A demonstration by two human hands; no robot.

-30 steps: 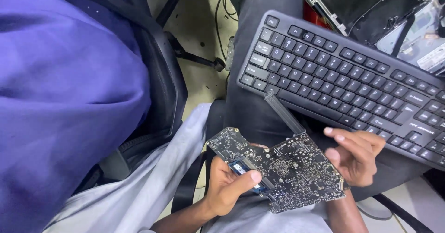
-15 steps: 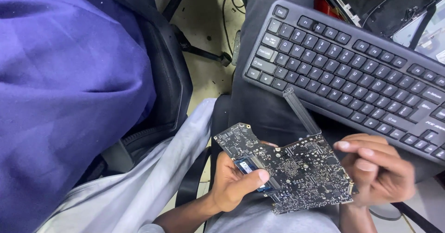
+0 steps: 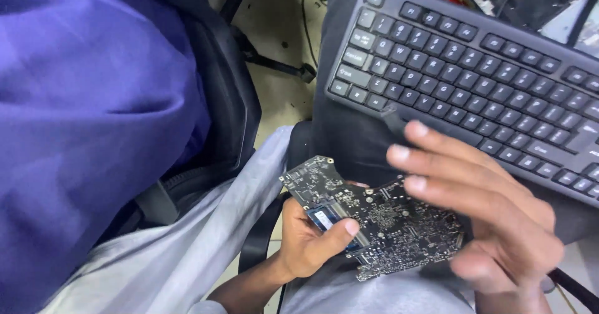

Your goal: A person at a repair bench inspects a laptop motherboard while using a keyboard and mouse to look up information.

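Note:
A dark circuit board (image 3: pixel 399 230) packed with small chips rests over my lap. My left hand (image 3: pixel 302 248) grips its near left edge from below, the thumb pressed beside a blue-labelled module (image 3: pixel 323 216). My right hand (image 3: pixel 493 217) is blurred and hovers over the right half of the board, fingers stretched toward the left. A dark slim tool (image 3: pixel 394 122) sticks out past its fingertips toward the keyboard. The hand's grip on the tool is smeared by motion. The right edge of the board is hidden under this hand.
A black keyboard (image 3: pixel 474 70) lies tilted across my lap at the upper right. A person in a purple garment (image 3: pixel 81 114) sits close on the left in a black chair (image 3: pixel 228 102). Cables (image 3: pixel 306 14) and a chair leg lie on the floor beyond.
My right hand has swept up and leftward over the board and now covers its right half. The dark tool moved with it. My left hand keeps its hold on the board.

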